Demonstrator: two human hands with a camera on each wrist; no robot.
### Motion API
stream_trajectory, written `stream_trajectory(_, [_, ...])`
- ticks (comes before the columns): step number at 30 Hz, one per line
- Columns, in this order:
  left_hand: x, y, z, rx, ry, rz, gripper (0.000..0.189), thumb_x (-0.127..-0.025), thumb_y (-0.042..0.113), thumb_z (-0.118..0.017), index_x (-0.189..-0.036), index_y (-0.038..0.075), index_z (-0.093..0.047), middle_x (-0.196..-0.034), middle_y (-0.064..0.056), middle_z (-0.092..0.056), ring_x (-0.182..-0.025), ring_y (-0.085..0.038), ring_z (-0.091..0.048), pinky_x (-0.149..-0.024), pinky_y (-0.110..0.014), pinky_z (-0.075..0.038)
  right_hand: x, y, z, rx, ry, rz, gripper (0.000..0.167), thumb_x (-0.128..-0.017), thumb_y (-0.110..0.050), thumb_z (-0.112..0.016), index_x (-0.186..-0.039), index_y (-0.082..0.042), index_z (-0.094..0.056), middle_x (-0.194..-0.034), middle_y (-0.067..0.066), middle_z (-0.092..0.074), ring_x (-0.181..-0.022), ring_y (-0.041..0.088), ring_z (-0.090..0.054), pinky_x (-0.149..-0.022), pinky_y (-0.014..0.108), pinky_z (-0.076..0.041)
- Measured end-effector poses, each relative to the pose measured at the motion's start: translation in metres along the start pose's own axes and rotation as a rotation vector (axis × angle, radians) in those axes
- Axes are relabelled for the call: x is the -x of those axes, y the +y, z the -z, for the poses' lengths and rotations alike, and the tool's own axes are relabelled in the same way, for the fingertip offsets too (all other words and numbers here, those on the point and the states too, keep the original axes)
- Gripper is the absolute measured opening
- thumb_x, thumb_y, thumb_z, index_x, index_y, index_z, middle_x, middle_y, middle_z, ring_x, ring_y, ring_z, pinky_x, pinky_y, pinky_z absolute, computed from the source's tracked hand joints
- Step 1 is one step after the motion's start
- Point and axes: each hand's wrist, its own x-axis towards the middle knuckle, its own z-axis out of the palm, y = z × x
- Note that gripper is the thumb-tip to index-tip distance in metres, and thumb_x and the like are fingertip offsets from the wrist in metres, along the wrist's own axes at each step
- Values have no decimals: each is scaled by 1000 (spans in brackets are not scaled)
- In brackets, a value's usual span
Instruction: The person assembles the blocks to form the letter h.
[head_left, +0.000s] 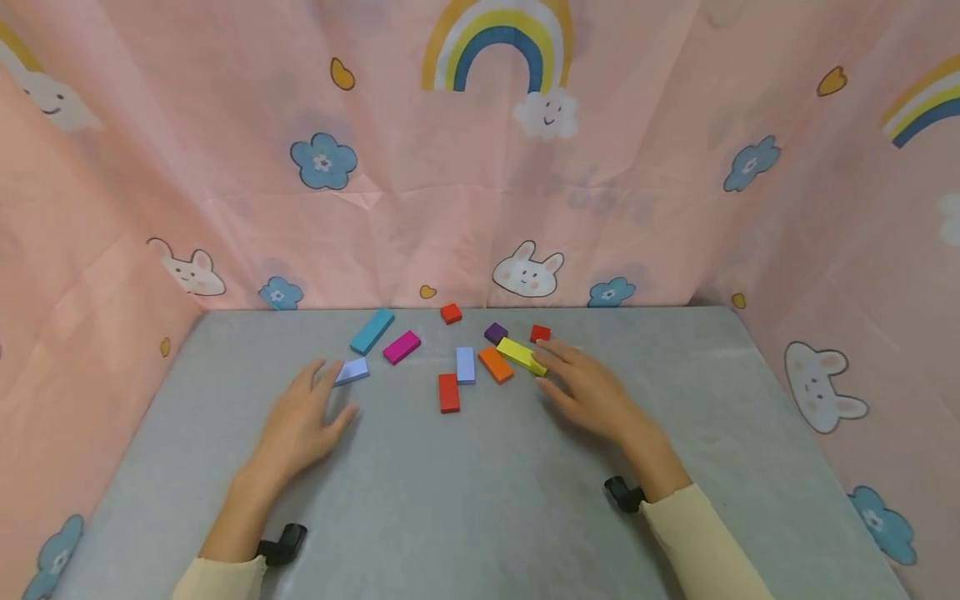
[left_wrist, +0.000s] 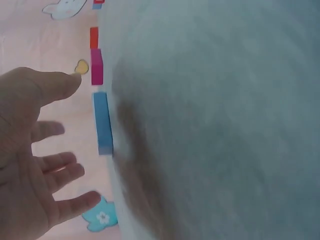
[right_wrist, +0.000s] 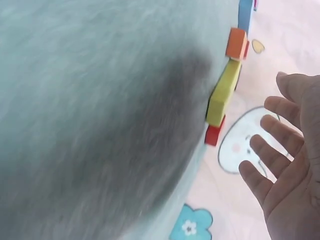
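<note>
Several coloured blocks lie scattered on the grey table. My left hand [head_left: 302, 417] is over the left side with its fingers spread and nothing in them, nearest a pale lavender block [head_left: 354, 371] that its fingertips partly overlap in the head view. Beyond it lie a blue block [head_left: 372, 332] and a magenta block [head_left: 402, 347]. On the right, my right hand [head_left: 588, 387] hovers with loose fingers beside a yellow block [head_left: 519, 355], overlapping its near end in the head view. A small red block [head_left: 540, 333] sits just past those fingertips. In the right wrist view the palm [right_wrist: 295, 190] holds nothing.
Between the hands lie an orange block [head_left: 496, 365], an upright-pointing lavender block [head_left: 466, 366] and a red block [head_left: 448, 393]. Farther back are a purple block [head_left: 496, 332] and another small red one. A pink patterned curtain [head_left: 420, 208] encloses the table's back and sides.
</note>
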Motion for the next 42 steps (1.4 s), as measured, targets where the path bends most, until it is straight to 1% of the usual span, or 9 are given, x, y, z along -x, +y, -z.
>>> stream_trajectory(5, [-6, 6, -5, 21, -71, 9, 75, -101, 30, -71, -162, 3, -39, -155, -34, -44, -140, -53, -48, -112, -72, -46, -12, -10, -7, -31, -36, 15, 46, -103, -25, -70, -146, -10, -64, -157, 14, -58, -144, 37, -56, -120, 58, -47])
stream_trajectory(11, [-15, 13, -10, 26, -128, 31, 74, -104, 37, -65, -163, 3, -37, -164, -35, -34, -150, -55, -37, -117, -75, -39, -25, -13, -15, -42, -67, 7, 50, -104, -26, -68, -151, -12, -59, -163, 12, -51, -150, 36, -50, -124, 57, -43])
stream_trajectory(17, [-17, 15, -13, 2, -155, 58, 73, -106, 38, -62, -163, 2, -36, -167, -35, -30, -156, -59, -26, -121, -77, -33, -32, -14, -20, -55, -128, -4, 50, -107, -25, -63, -155, -12, -55, -168, 9, -46, -157, 32, -43, -128, 56, -38])
stream_trajectory(23, [-16, 16, -15, 9, -169, 54, 72, -106, 36, -62, -163, 1, -36, -167, -35, -31, -157, -58, -24, -120, -77, -33, -30, -17, -20, -45, -147, 9, 49, -107, -23, -61, -153, -8, -56, -168, 10, -46, -159, 33, -40, -128, 58, -37])
stream_trajectory(26, [-17, 16, -16, 17, -167, 53, 72, -106, 36, -62, -163, 1, -35, -166, -35, -32, -156, -57, -27, -120, -75, -35, -30, -18, -19, -26, -162, 8, 51, -108, -24, -60, -155, -7, -53, -168, 10, -46, -160, 33, -37, -129, 58, -35])
stream_trajectory(31, [-17, 15, -16, 32, -157, 41, 74, -105, 36, -64, -163, -2, -35, -159, -33, -39, -145, -51, -44, -115, -69, -45, -31, -20, -21, -4, -219, -32, 58, -109, -28, -59, -160, -7, -44, -171, 10, -41, -162, 33, -33, -130, 55, -33])
stream_trajectory(34, [-16, 15, -16, 30, -145, 33, 72, -104, 34, -66, -160, -4, -40, -156, -32, -42, -140, -49, -49, -112, -67, -49, -31, -21, -21, -6, -234, -56, 59, -108, -29, -60, -160, -6, -44, -171, 12, -41, -161, 34, -36, -130, 55, -35])
stream_trajectory(39, [-16, 14, -17, 0, -114, 12, 65, -103, 31, -69, -154, -4, -48, -154, -33, -45, -139, -50, -51, -110, -68, -50, -32, -23, -20, -18, -190, -50, 57, -106, -28, -64, -155, -3, -51, -163, 17, -49, -152, 37, -46, -126, 56, -42])
stream_trajectory(42, [-15, 14, -17, -10, -101, 4, 63, -102, 29, -70, -153, -3, -51, -153, -32, -47, -138, -50, -52, -111, -68, -50, -33, -22, -18, -19, -170, -28, 55, -106, -28, -64, -153, -2, -53, -165, 17, -47, -154, 37, -44, -127, 56, -39])
